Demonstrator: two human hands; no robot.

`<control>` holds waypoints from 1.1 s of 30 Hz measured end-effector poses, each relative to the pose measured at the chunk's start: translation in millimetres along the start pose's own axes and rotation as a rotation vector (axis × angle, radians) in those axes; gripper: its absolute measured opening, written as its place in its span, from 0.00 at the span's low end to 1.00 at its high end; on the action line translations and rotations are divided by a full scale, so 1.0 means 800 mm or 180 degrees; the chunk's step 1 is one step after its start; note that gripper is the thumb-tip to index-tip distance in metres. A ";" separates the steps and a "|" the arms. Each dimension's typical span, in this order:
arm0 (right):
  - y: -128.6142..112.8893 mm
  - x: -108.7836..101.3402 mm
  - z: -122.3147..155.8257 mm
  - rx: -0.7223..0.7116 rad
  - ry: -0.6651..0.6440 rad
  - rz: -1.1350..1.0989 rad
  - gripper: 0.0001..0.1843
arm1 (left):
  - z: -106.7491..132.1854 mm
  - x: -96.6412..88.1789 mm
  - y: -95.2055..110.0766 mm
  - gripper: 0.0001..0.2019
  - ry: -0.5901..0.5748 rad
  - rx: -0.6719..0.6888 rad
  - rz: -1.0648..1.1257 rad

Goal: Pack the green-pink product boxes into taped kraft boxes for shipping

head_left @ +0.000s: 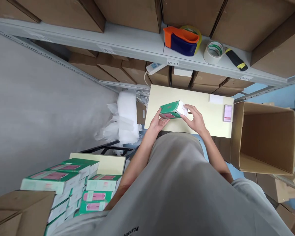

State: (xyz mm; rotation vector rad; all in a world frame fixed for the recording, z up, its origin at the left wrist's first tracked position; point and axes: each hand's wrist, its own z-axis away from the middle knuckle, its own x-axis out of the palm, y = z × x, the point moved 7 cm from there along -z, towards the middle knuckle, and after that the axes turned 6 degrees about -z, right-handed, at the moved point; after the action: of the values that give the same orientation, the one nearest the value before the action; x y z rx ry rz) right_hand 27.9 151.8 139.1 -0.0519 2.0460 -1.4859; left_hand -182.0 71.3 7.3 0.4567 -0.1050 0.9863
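Observation:
A small green and white carton [170,108] with a pink picture on its side is held tilted above the pale yellow tabletop [204,123]. My left hand [158,122] supports its left end from below, with the thumb up along the edge. Around the white right end, my right hand [193,118] has its thumb and fingers on the end face and its edges. Both hands are closed on this one carton. Its underside is hidden from me.
An open cardboard box [267,137] stands right of the table. Stacked green cartons [93,196] are at lower left, and a white foam roll [127,114] is left of the table. The shelf ahead holds a tape dispenser [180,41], a tape roll [213,52] and a utility knife [236,59].

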 end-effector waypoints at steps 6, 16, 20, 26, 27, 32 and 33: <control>0.008 -0.004 0.013 0.0086 0.0065 -0.0003 0.26 | 0.005 0.001 -0.019 0.17 0.0032 -0.0010 0.0037; 0.002 0.000 0.023 -0.0090 -0.0094 -0.0098 0.23 | 0.014 -0.024 -0.030 0.15 0.0077 -0.0098 -0.0181; 0.000 0.005 0.028 -0.0129 -0.0257 -0.0026 0.24 | 0.015 -0.033 -0.036 0.16 0.0110 -0.0137 -0.0240; -0.005 0.015 0.040 -0.0265 -0.0384 0.0212 0.21 | 0.016 -0.034 -0.045 0.23 -0.0048 -0.0183 -0.0181; -0.007 0.016 0.042 -0.0285 -0.0383 0.0257 0.22 | 0.017 -0.033 -0.046 0.24 -0.0089 -0.0183 -0.0173; -0.016 0.009 0.037 -0.0439 -0.0242 0.0232 0.24 | 0.033 -0.030 -0.058 0.24 -0.0429 -0.0263 -0.0336; -0.016 0.005 0.032 -0.0433 -0.0189 0.0205 0.24 | 0.036 -0.032 -0.061 0.25 -0.0439 -0.0245 -0.0386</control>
State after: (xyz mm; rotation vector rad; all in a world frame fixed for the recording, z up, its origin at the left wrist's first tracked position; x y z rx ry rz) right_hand 32.8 123.4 143.8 -0.0827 2.0786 -1.2903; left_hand -152.6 16.9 10.1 0.4550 -0.2361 0.8285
